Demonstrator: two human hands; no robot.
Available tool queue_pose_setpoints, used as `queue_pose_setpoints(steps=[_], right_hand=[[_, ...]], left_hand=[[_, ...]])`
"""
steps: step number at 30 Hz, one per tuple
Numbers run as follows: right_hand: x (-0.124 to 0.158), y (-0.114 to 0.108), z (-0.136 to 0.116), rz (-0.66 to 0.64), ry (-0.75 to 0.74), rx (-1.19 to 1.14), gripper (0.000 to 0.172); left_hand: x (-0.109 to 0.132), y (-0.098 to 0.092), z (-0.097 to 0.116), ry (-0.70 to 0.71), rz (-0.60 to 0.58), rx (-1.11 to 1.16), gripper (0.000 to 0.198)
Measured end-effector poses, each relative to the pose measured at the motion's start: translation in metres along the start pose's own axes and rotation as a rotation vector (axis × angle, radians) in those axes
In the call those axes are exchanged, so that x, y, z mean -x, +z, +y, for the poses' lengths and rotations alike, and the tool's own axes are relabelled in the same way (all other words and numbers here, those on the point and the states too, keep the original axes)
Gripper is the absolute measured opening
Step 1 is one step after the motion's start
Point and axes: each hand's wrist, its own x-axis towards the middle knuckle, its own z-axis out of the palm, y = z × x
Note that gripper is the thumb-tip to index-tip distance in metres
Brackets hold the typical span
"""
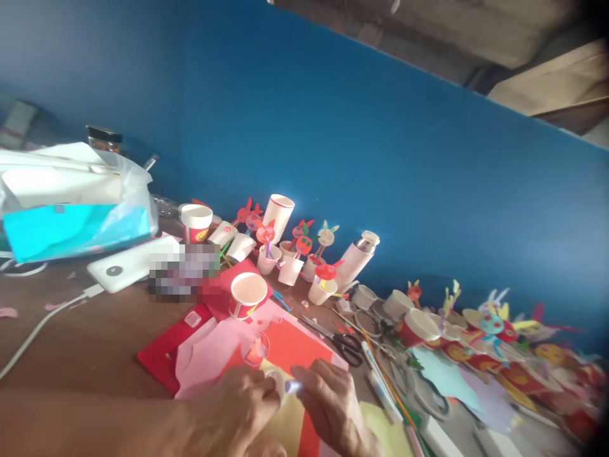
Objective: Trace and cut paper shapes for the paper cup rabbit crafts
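My left hand is closed, its fingers curled round a small whitish, see-through round piece whose kind is too blurred to tell. Close beside it, my right hand pinches a small pale lilac cylinder, its end pointing at the left hand. Beneath both hands lie sheets of orange paper, pink paper and yellow-tan paper. A red and white paper cup stands on the papers just beyond my hands.
Scissors, a white pen and a yellow pencil lie to the right. Paper cups with animal-face cutouts stand at the back, near a thermos. Left are a white power bank and its cable.
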Motion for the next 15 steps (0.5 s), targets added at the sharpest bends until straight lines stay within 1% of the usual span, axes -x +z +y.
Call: queue_pose_setpoints(steps=[3, 6, 8, 11, 15], right_hand=[[-0.005, -0.002, -0.006, -0.053, -0.122, 0.082, 0.021], [-0.01, 0.001, -0.014, -0.02, -0.137, 0.091, 0.018], [-0.013, 0.004, -0.017, 0.023, -0.134, 0.093, 0.015], [-0.014, 0.006, -0.017, 0.054, -0.133, 0.103, 0.014], [-0.01, 0.01, -0.013, 0.06, -0.105, 0.155, 0.014]], left_hand=[[-0.001, -0.012, -0.005, 0.033, -0.008, 0.146, 0.042], [-0.006, -0.015, -0.007, 0.015, -0.005, 0.209, 0.03], [-0.009, -0.013, -0.008, 0.016, 0.026, 0.244, 0.022], [-0.013, -0.007, -0.008, 0.044, 0.14, 0.278, 0.012], [-0.018, 0.006, -0.012, 0.138, 0.393, 0.184, 0.016]])
